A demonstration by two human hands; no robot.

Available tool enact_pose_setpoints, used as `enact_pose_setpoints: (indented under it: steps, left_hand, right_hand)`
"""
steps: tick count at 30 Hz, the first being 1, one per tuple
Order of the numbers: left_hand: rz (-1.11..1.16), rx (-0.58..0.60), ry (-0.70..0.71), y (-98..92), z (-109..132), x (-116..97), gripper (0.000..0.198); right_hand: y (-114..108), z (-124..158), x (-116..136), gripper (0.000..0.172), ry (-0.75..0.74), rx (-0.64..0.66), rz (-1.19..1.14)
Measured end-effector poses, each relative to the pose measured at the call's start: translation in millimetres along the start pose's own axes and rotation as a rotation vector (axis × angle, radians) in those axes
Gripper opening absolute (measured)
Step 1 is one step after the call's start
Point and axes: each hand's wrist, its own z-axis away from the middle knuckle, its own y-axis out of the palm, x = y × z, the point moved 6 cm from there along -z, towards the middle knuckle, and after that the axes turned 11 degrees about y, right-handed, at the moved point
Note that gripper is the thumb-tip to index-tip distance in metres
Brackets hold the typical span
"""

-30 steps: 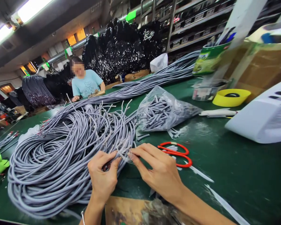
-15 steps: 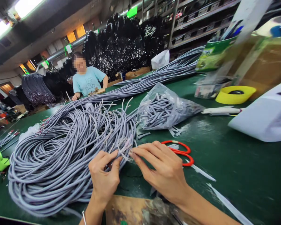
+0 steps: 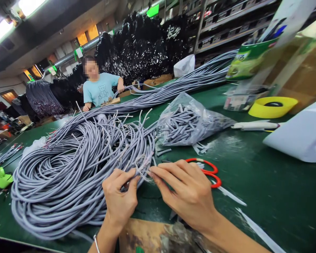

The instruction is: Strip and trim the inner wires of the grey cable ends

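My left hand point(image 3: 120, 200) pinches the end of a grey cable between thumb and forefinger, in front of the large coil. A loose tangle of thin pale wire strands point(image 3: 143, 165) sticks up from that cable end. Close beside it, my right hand point(image 3: 188, 195) has its thumb and forefinger closed on the strands. The coil of grey cables point(image 3: 55, 182), with several frayed ends, fills the table's left side. Red-handled scissors point(image 3: 218, 172) lie just behind my right hand, their blades mostly hidden.
A clear plastic bag point(image 3: 184, 123) of short grey cable pieces lies beyond my hands. A wooden board point(image 3: 139, 235) sits below them. At right are a yellow tape roll point(image 3: 273, 107), a green pen tub point(image 3: 249, 61) and a white bag point(image 3: 302, 133). A co-worker point(image 3: 100, 86) stands across the table.
The view has shifted slightly. My hands keep the same pinch, with little visible movement at the strands. Across the table, the co-worker's arm has risen sideways, with grey cables now at the hand.
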Motion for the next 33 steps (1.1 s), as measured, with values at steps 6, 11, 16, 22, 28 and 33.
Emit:
enact_pose_setpoints:
  steps: [6, 11, 16, 22, 28, 33]
  left_hand:
    - [0.004, 0.028, -0.027, 4.5, 1, 0, 0.012]
    - [0.017, 0.067, 0.006, 11.2, 3, -3, 0.013]
    - [0.018, 0.075, -0.022, 14.1, 5, -1, 0.013]
    - [0.080, 0.103, -0.188, 17.9, 8, 6, 0.015]
    - [0.118, 0.183, -0.179, 23.7, 9, 5, 0.019]
    - [0.151, 0.231, -0.123, 26.3, 7, 2, 0.026]
  right_hand:
    - [23, 5, -20, 0.024, 0.329, 0.264, -0.324]
    - [54, 19, -30, 0.034, 0.726, 0.562, -0.768]
    - [42, 13, -48, 0.035, 0.937, 0.349, -0.832]
    - [29, 7, -60, 0.039, 0.989, 0.217, -0.802]
    - [24, 4, -54, 0.034, 0.869, 0.221, -0.712]
    - [19, 0, -46, 0.032, 0.769, 0.243, -0.627]
